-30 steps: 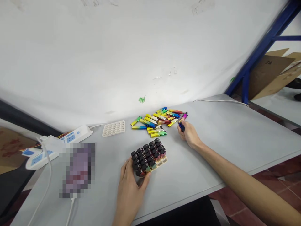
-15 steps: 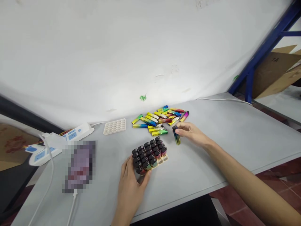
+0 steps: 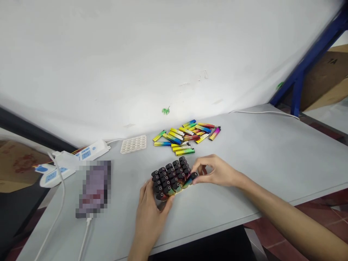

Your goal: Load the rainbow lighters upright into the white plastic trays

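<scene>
A light tray (image 3: 178, 193) full of upright lighters with black tops (image 3: 170, 175) stands near the middle of the table. My left hand (image 3: 152, 210) grips the tray's left end and near side, thumb and fingers around it. Between the thumb and fingers of my right hand (image 3: 210, 170) is a blue and yellow lighter (image 3: 189, 179), tilted, its lower end at the tray's front right corner. Behind the tray lies a loose pile of shiny coloured lighters (image 3: 187, 136).
A second light tray (image 3: 133, 144) with no lighters lies at the back left. Further left are a power strip (image 3: 94, 152), a blurred-out device (image 3: 95, 190) and white cables. Another white cable (image 3: 261, 112) runs along the back right, near a blue frame (image 3: 297, 90).
My right hand has moved left and toward me, bringing its lighter from beside the pile to the tray's front right corner. My left hand keeps its hold.
</scene>
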Available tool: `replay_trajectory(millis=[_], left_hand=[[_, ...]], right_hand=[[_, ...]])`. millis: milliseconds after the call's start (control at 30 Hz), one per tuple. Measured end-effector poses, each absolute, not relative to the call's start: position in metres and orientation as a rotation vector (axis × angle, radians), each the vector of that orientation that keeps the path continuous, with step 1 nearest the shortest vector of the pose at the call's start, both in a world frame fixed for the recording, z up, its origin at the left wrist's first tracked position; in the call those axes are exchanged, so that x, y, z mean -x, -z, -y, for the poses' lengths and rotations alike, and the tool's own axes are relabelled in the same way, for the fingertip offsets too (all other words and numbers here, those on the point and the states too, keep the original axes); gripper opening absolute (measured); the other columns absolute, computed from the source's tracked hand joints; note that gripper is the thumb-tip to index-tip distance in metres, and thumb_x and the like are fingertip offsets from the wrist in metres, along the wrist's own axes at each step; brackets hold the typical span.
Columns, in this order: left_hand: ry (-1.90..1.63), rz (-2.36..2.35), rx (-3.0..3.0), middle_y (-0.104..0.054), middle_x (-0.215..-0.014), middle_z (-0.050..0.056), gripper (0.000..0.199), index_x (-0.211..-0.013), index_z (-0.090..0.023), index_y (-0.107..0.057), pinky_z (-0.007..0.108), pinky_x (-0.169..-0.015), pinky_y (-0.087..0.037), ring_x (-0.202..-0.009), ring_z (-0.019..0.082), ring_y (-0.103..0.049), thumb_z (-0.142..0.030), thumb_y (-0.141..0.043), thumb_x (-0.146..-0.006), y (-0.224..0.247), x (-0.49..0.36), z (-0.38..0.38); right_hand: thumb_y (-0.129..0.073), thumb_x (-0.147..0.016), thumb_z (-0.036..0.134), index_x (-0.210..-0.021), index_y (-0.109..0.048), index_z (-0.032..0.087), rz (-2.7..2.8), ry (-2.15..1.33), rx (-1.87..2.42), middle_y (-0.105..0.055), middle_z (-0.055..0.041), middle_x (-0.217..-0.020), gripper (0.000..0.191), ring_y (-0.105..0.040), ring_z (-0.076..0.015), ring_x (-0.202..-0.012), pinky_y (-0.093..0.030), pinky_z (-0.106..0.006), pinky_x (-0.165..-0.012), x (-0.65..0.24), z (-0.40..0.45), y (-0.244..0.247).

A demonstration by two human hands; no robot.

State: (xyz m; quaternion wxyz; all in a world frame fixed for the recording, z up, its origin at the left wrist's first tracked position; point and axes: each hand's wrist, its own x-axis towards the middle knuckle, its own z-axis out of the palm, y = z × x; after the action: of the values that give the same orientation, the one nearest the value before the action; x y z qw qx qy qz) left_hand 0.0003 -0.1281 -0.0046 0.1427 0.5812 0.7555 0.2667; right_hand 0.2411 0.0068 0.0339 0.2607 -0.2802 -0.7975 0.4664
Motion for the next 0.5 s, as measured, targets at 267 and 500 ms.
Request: replay_trajectory(millis=[267, 500], left_hand=[[-0.75, -2.181, -1.678, -0.05, -0.134, 0.014, 0.06, -0.135, -0.019, -0.042, 0.054, -0.107, -0.045, -0.133, 0.032, -0.045, -0.049, -0.059, -0.086, 0.006, -0.001, 0.127], [-0.798, -2.155, -1.663, -0.05, -0.134, 0.014, 0.063, -0.139, -0.02, -0.04, 0.055, -0.106, -0.046, -0.129, 0.032, -0.049, -0.048, -0.061, -0.086, 0.007, 0.001, 0.128]], right_hand=[[-0.08, -0.075, 0.041, -0.091, -0.072, 0.019, 2.159, -1.121, 0.529, -0.066, -0.0007, -0.077, 0.028, -0.057, -0.0108, -0.063, -0.045, -0.023, -0.055, -0.233, -0.002, -0.026], [-0.074, -0.082, 0.041, -0.091, -0.069, 0.019, 2.174, -0.793, 0.442, -0.064, 0.0015, -0.066, 0.025, -0.053, -0.0095, -0.056, -0.04, -0.022, -0.053, -0.224, 0.004, -0.014]])
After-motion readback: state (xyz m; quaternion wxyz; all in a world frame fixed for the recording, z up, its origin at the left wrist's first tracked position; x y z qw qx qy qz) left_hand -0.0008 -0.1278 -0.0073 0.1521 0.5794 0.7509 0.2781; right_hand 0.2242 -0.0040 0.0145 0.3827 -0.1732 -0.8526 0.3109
